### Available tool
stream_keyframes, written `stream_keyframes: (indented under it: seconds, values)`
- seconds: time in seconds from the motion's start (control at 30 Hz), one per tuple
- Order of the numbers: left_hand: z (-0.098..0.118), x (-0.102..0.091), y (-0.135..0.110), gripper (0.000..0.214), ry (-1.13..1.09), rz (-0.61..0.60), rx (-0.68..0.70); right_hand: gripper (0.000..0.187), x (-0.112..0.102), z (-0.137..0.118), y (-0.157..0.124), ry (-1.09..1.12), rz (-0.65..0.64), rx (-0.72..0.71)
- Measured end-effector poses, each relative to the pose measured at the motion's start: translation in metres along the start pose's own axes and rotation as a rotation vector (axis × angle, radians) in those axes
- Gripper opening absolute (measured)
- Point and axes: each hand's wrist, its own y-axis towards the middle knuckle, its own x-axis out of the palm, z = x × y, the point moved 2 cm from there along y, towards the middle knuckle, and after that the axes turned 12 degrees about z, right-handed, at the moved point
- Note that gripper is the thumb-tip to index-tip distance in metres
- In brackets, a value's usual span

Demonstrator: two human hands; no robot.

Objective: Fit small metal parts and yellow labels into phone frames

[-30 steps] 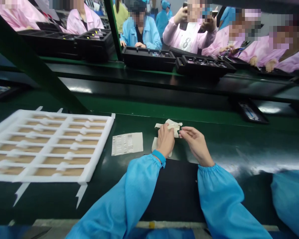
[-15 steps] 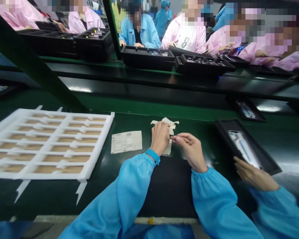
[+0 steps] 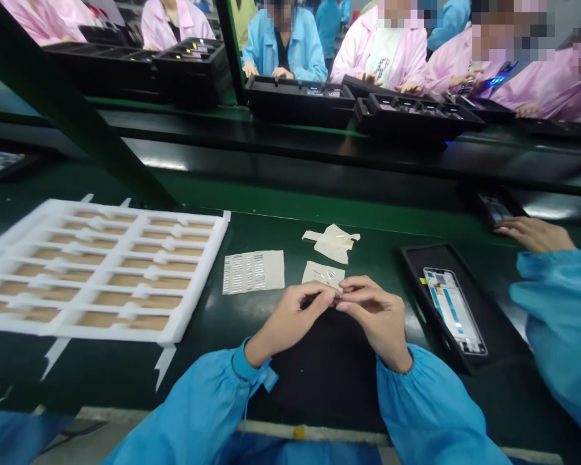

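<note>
My left hand [image 3: 295, 316] and my right hand [image 3: 377, 316] meet over the black mat [image 3: 319, 381], their fingertips pinched together. Between them is a tiny dark piece, too small to name. Just beyond my fingers lies a cream paper sheet [image 3: 323, 274] with several small metallic bits on it. A torn piece of cream paper [image 3: 333, 245] rests behind that. To the left is a pale sheet [image 3: 274, 270] with rows of thin silver strips. On the right, a phone frame [image 3: 458, 313] sits in a black tray [image 3: 419, 294].
A white slotted rack [image 3: 201, 278] with brown cells fills the left side. A co-worker's hand [image 3: 537, 234] reaches to another black tray [image 3: 496, 200] at the right. Beneath a green post [image 3: 84, 126] runs the green bench. People sit behind black boxes [image 3: 297, 103] across it.
My hands have moved back toward me off the cream paper, baring its metallic bits, and their fingertips have come together. The co-worker's hand has left the near tray for the far one.
</note>
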Motion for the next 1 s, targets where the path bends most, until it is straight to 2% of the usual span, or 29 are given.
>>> stream_keyframes:
  seconds: [0.17, 0.37, 0.6, 0.73, 1.0]
  values:
    - [-0.004, -0.005, -0.001, 0.020, -0.048, -0.007, -0.022, 0.013, 0.003, 0.004, -0.001, 0.012, -0.083, 0.035]
    - [-0.003, -0.010, -0.003, 0.018, -0.017, 0.018, -0.044, 0.012, 0.006, 0.004, -0.002, -0.014, -0.121, 0.031]
    - [-0.005, -0.009, -0.007, 0.015, -0.017, 0.115, -0.011, 0.015, 0.007, 0.006, -0.002, -0.002, -0.113, 0.032]
    - [-0.008, -0.011, -0.006, 0.014, -0.022, 0.187, -0.028, 0.011, 0.004, 0.004, 0.000, -0.044, -0.117, 0.033]
    - [-0.012, -0.012, -0.005, 0.014, -0.047, 0.201, -0.051, 0.012, 0.007, 0.009, -0.002, -0.045, -0.204, 0.114]
